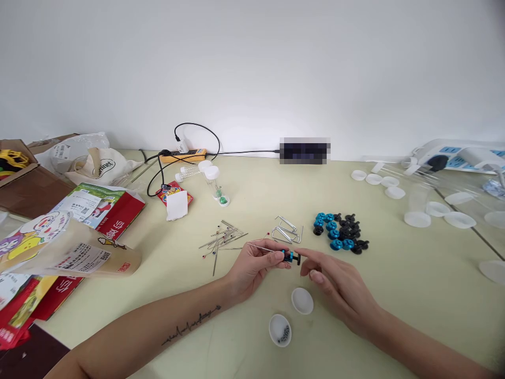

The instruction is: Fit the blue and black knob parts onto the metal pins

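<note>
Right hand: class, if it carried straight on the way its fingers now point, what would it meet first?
The right hand points left toward the small blue and black part pinched in the left hand. It would probably meet that part first, though the depth is unclear.

Bright, even light; soft shadows; warped edges

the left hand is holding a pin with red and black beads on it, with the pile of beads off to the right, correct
Not quite. In the head view the left hand holds a pin with blue and black beads on it, not red. The pile of beads does lie to the right.
</note>
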A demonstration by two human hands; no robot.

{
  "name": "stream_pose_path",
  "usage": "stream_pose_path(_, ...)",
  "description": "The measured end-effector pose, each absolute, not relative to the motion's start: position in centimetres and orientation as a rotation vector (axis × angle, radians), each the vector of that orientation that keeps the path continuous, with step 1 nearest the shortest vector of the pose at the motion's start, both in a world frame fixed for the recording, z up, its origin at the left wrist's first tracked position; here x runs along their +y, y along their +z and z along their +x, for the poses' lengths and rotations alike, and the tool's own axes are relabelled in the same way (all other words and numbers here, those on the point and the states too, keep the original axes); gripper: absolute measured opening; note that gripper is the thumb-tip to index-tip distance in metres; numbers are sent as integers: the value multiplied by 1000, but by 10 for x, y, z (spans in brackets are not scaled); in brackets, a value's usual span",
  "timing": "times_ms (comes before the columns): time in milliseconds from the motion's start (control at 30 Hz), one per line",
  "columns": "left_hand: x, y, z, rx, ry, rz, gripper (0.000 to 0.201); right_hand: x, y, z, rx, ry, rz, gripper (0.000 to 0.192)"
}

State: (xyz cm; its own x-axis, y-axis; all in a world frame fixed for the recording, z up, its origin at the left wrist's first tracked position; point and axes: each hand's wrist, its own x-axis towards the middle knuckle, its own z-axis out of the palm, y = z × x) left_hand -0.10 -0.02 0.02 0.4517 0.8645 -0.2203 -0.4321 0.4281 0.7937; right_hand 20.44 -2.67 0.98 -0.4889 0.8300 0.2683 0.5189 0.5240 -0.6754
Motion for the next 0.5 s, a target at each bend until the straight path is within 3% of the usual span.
stream_pose_path(500, 0, 2, -1, 678, 892, 721, 18, -26, 6, 205, -2154, 693, -1100, 40)
